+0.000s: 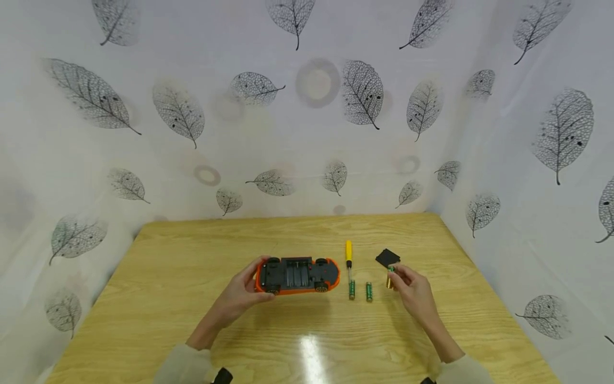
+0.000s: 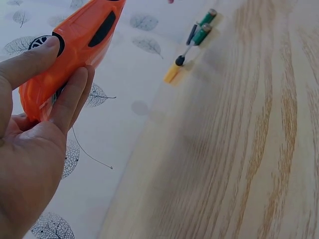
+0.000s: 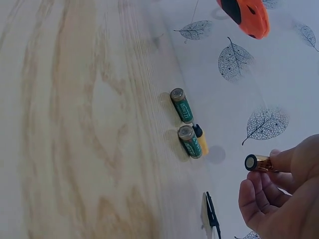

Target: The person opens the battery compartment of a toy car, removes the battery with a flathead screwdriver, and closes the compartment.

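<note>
My left hand (image 1: 240, 297) grips the rear end of an orange toy car (image 1: 298, 276), turned underside up above the table. Its battery compartment (image 1: 297, 273) is uncovered, with bare slots. In the left wrist view, the thumb lies by a wheel of the toy car (image 2: 75, 55) and the fingers are on its other side. My right hand (image 1: 413, 292) pinches a green and gold battery (image 1: 389, 278) between thumb and fingers; its flat end shows on the battery (image 3: 256, 163) in the right wrist view. Two more green batteries, one left (image 1: 352, 289) and one right (image 1: 369, 292), lie between the hands.
A yellow-handled screwdriver (image 1: 348, 253) lies behind the left battery, its shaft toward it. A black cover (image 1: 387, 258) lies just beyond my right hand. The wooden table (image 1: 192, 245) meets a leaf-printed white cloth (image 1: 297, 133) at the back and sides.
</note>
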Motion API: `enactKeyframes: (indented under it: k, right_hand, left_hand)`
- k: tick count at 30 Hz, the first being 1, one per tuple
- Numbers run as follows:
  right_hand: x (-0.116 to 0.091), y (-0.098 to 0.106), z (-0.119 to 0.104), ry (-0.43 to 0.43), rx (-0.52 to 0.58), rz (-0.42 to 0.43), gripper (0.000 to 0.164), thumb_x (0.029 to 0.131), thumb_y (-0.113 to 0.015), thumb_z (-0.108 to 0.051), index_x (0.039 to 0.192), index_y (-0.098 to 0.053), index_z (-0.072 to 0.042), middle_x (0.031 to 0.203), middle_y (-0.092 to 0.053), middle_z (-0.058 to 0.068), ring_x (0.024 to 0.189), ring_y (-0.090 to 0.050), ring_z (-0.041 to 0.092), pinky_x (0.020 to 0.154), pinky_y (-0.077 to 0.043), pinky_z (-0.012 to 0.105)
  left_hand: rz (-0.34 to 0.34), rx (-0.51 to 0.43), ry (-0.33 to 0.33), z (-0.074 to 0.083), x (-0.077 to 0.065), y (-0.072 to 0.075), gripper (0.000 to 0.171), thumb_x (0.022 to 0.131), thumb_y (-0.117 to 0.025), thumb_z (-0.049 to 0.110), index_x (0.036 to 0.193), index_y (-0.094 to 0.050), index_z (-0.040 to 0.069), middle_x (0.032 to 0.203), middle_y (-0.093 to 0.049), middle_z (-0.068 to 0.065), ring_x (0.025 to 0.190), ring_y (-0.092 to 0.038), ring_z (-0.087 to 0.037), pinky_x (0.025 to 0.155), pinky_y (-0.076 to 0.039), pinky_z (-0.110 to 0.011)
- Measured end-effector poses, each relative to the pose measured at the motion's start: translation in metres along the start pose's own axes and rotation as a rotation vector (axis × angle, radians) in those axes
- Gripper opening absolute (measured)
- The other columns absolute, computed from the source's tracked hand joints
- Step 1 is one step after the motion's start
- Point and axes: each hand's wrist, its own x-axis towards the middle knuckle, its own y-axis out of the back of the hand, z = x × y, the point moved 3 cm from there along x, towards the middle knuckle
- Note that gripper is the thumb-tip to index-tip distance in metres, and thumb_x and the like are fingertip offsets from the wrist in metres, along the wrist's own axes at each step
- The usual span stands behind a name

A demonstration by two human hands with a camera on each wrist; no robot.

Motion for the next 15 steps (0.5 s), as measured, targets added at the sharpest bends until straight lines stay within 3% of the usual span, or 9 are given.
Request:
enactKeyframes:
  k: [4, 9, 15]
  right_hand:
    - [-0.001, -0.003, 0.006, -0.092, 0.005, -0.02, 0.024, 0.103, -0.065, -0.01, 0.117, -0.07, 0.008, 0.086, -0.069, 0.013, 0.072, -0.064, 0.021, 0.062, -0.058, 0.028]
    - [-0.002, -0.007, 0.012, -0.222, 0.019, -0.058, 0.033, 0.104, -0.065, -0.013, 0.127, -0.066, 0.01, 0.099, -0.071, 0.016, 0.081, -0.065, 0.013, 0.07, -0.061, 0.026]
    - [-0.002, -0.011, 0.017, -0.266, -0.021, -0.086, 0.032, 0.104, -0.064, -0.01, 0.129, -0.066, 0.01, 0.096, -0.072, 0.014, 0.079, -0.067, 0.016, 0.067, -0.06, 0.025]
  left_hand:
    - [-0.002, -0.006, 0.001, -0.002, -0.001, 0.0, 0.092, 0.089, -0.073, -0.011, 0.162, -0.017, -0.004, 0.163, -0.013, -0.035, 0.128, -0.058, -0.012, 0.093, -0.058, -0.034]
    - [-0.001, -0.011, 0.0, -0.003, -0.002, 0.001, 0.092, 0.089, -0.072, -0.011, 0.162, -0.016, -0.004, 0.163, -0.012, -0.036, 0.128, -0.058, -0.011, 0.093, -0.058, -0.034]
    - [-0.001, -0.014, -0.002, -0.002, -0.002, 0.001, 0.094, 0.089, -0.072, -0.011, 0.162, -0.014, -0.005, 0.164, -0.01, -0.036, 0.128, -0.057, -0.01, 0.093, -0.058, -0.034]
